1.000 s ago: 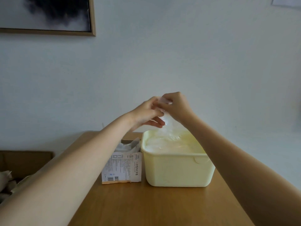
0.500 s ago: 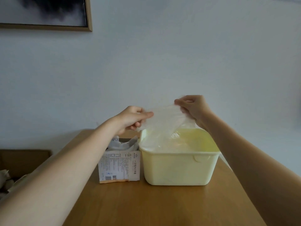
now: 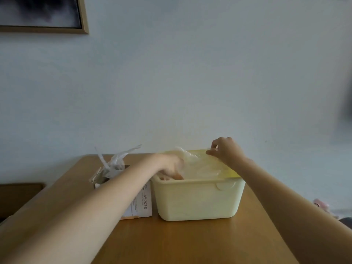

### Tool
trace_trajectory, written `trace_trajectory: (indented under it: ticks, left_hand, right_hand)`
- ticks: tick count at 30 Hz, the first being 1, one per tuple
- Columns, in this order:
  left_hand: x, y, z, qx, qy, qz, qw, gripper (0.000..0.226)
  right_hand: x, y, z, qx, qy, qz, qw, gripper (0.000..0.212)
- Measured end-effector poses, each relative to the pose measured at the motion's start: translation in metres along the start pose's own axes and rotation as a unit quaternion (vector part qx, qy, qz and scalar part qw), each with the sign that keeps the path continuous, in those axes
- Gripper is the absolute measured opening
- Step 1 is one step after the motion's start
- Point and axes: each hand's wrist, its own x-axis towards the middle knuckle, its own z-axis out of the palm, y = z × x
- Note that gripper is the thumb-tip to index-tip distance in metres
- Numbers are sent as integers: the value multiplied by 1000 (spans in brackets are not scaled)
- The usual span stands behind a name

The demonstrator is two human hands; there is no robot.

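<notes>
The right hand (image 3: 226, 151) pinches the edge of a clear plastic bag (image 3: 200, 168) at the far rim of a pale yellow bin (image 3: 198, 201). Below and left of that pinch, the bag sags into the bin. The blurred left hand (image 3: 169, 165) dips in there; whether it grips cannot be told.

Pale blue-grey wall (image 3: 190, 73), framed dark picture (image 3: 38, 14) upper left, wooden table (image 3: 181, 241) against it

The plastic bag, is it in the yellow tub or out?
In, mostly. The plastic bag sags inside the tub; the right hand pinches its edge at the rim.
</notes>
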Motion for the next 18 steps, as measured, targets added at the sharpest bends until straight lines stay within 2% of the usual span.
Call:
trace_trajectory:
  ticks: [1, 4, 7, 8, 10, 11, 12, 13, 15, 16, 18]
  left_hand:
    - [6, -2, 5, 27, -6, -22, 999, 55]
    - [19, -4, 7, 14, 22, -41, 999, 60]
    - [26, -1, 3, 39, 14, -43, 998, 60]
    - [28, -1, 3, 59, 12, -46, 997, 60]
    - [34, -2, 7, 111, 21, -51, 992, 55]
    - [38, -3, 9, 118, 26, -50, 991, 49]
    - [40, -3, 12, 103, 28, -56, 993, 40]
    - [44, -2, 13, 75, 21, -69, 995, 32]
    - [48, -2, 17, 52, 9, -77, 996, 29]
    - [48, -2, 18, 70, 6, -70, 995, 33]
    - [45, -2, 22, 63, -13, -69, 996, 37]
  right_hand:
    - [-2, -1, -2, -51, -9, -7, 999, 30]
    - [-3, -7, -12, -147, -13, -36, 988, 37]
    - [-5, -21, -20, -108, 3, -138, 985, 33]
    - [-6, -26, -21, -70, -48, -154, 985, 33]
    - [-10, -34, -12, -40, -248, -114, 961, 42]
    - [-12, -35, -4, -64, -348, -77, 932, 48]
    - [-9, -32, 8, -95, -416, -28, 904, 50]
    - [-5, -27, 19, -110, -434, 18, 894, 50]
    - [-2, -19, 31, -96, -393, 105, 909, 55]
    - [-1, -16, 31, -101, -368, 117, 917, 57]
    - [-1, -14, 30, -117, -371, 100, 916, 50]
